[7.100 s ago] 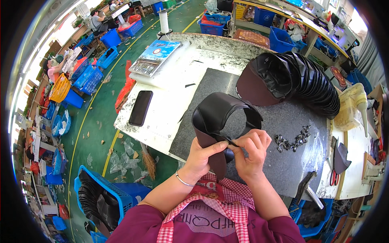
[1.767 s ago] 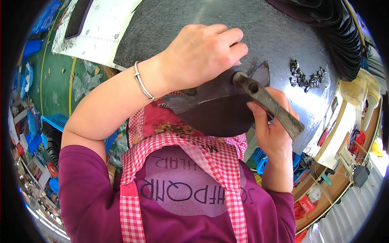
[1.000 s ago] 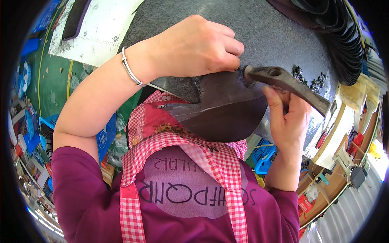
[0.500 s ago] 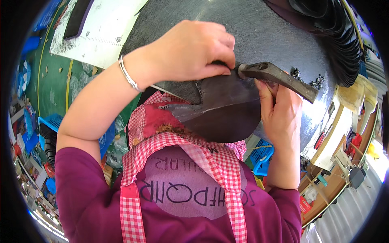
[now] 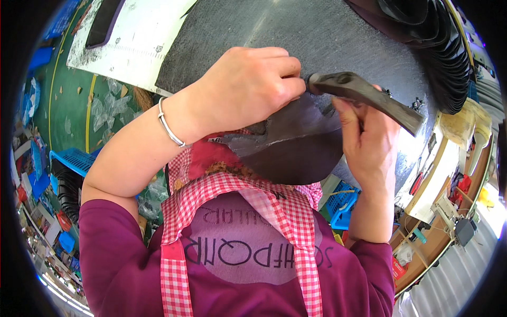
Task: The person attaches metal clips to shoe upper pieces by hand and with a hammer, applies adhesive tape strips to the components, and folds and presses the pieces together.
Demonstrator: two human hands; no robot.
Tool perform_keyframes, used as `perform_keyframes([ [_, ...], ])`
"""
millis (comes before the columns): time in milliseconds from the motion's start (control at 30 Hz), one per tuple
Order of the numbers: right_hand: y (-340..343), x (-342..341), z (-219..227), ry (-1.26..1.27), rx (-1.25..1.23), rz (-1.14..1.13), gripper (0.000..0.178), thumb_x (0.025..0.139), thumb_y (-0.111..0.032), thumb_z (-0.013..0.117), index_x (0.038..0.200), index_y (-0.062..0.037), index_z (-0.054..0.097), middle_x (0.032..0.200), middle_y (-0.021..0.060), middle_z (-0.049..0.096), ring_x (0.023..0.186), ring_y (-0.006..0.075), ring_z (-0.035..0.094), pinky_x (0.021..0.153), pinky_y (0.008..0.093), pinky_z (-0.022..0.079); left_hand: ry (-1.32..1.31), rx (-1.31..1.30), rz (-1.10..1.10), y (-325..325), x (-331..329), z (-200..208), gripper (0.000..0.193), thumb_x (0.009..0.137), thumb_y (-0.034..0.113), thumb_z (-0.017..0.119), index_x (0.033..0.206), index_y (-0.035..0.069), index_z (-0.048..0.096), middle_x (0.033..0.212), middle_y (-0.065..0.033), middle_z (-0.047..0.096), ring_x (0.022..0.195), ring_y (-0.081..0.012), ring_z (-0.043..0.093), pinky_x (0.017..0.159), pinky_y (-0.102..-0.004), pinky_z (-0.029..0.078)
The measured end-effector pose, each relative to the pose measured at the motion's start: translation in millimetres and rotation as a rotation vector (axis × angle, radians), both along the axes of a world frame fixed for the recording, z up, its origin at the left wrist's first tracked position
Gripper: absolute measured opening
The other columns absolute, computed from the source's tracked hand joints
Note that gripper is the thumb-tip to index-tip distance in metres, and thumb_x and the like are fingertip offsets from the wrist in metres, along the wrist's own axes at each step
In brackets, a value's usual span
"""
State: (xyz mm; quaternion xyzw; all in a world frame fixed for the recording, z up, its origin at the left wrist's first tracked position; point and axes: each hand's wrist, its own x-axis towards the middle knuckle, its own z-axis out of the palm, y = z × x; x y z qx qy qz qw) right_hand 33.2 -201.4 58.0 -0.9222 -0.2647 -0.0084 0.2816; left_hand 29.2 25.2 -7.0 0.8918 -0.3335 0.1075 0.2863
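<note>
A dark brown, leather-like piece [image 5: 301, 150] lies at the near edge of the dark work slab [image 5: 227, 37], partly hanging over towards my apron. My left hand [image 5: 253, 84] is closed in a pinch at the far edge of this piece; its fingertips hide what lies between them. In my right hand [image 5: 372, 140] is a hammer [image 5: 367, 98] with a worn metal head; the hand covers most of its handle. The round striking face sits right beside my left fingertips, above the slab. The long tapered end points to the right.
Small shiny black bits [image 5: 417, 104] lie on the slab, right of the hammer. A stack of dark curved pieces [image 5: 443, 68] fills the far right. At the far left is a white board [image 5: 140, 45] with ruler marks. A blue basket [image 5: 340, 206] stands below the slab.
My left hand has come nearer to me and its wrist has lowered. The hammer has shifted slightly right, its tapered end too. The leather-like piece has barely moved.
</note>
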Motion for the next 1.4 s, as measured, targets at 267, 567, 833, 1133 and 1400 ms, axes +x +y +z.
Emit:
perform_keyframes([
  [267, -10.3, 2.5, -8.5, -0.035, -0.166, 0.035, 0.021, 0.093, -0.019, 0.071, 0.100, 0.0000, 0.065, 0.083, 0.0170, 0.066, 0.072, 0.0367, 0.067, 0.060, 0.0459, 0.051, 0.087, -0.218, 0.001, 7.4, 1.0, 0.2, 0.015, 0.075, 0.010, 0.079, 0.089, 0.007, 0.075, 0.086, -0.0056, 0.064, 0.083, -0.0255, 0.063, 0.071, -0.0369, 0.053],
  [567, 2.9, 0.0, -2.6, -0.011, -0.242, 0.054, 0.019, 0.095, -0.020, 0.068, 0.102, -0.0032, 0.064, 0.073, 0.0137, 0.066, 0.068, 0.0383, 0.067, 0.059, 0.0468, 0.052, 0.142, -0.237, 0.092, 12.0, -6.5, 0.8, 0.016, 0.075, 0.008, 0.079, 0.090, 0.006, 0.074, 0.085, -0.0058, 0.064, 0.082, -0.0261, 0.063, 0.071, -0.0373, 0.054],
  [833, 5.1, 7.9, 1.4, -0.104, -0.111, 0.132, 0.018, 0.094, -0.022, 0.069, 0.100, -0.0046, 0.065, 0.078, 0.0143, 0.069, 0.068, 0.0370, 0.068, 0.059, 0.0455, 0.052, 0.098, -0.121, 0.129, 0.0, -23.8, 7.9, 0.017, 0.075, 0.008, 0.079, 0.091, 0.006, 0.074, 0.086, -0.0066, 0.065, 0.081, -0.0264, 0.064, 0.071, -0.0375, 0.053],
  [1133, 11.9, 11.4, 2.0, -0.058, -0.078, 0.105, 0.019, 0.093, -0.023, 0.070, 0.095, -0.0058, 0.063, 0.070, 0.0115, 0.065, 0.060, 0.0357, 0.066, 0.053, 0.0463, 0.051, 0.108, -0.153, 0.191, 3.4, -33.7, 7.2, 0.018, 0.075, 0.007, 0.079, 0.092, 0.005, 0.074, 0.085, -0.0061, 0.065, 0.080, -0.0263, 0.064, 0.070, -0.0371, 0.054],
  [1400, 15.1, 10.2, 0.7, -0.020, -0.143, 0.180, 0.019, 0.093, -0.024, 0.070, 0.093, -0.0077, 0.061, 0.068, 0.0118, 0.061, 0.058, 0.0355, 0.065, 0.049, 0.0447, 0.051, 0.142, -0.116, 0.238, 5.5, -42.3, 11.7, 0.015, 0.074, 0.006, 0.078, 0.089, 0.006, 0.073, 0.086, -0.0064, 0.065, 0.080, -0.0266, 0.064, 0.070, -0.0369, 0.053],
])
